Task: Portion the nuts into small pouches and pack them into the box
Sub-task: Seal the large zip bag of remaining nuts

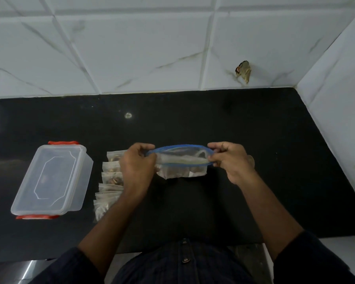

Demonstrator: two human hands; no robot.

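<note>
Our left hand point(136, 163) and right hand point(231, 160) pinch the zip bag point(180, 162) mouth; we should hold it wide and level so no nuts spill.

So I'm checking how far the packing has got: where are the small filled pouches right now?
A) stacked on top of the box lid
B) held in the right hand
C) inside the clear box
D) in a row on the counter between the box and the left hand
D: the small pouches lie in a row on the black counter, right of the lidded clear box and beside the left hand.
</note>
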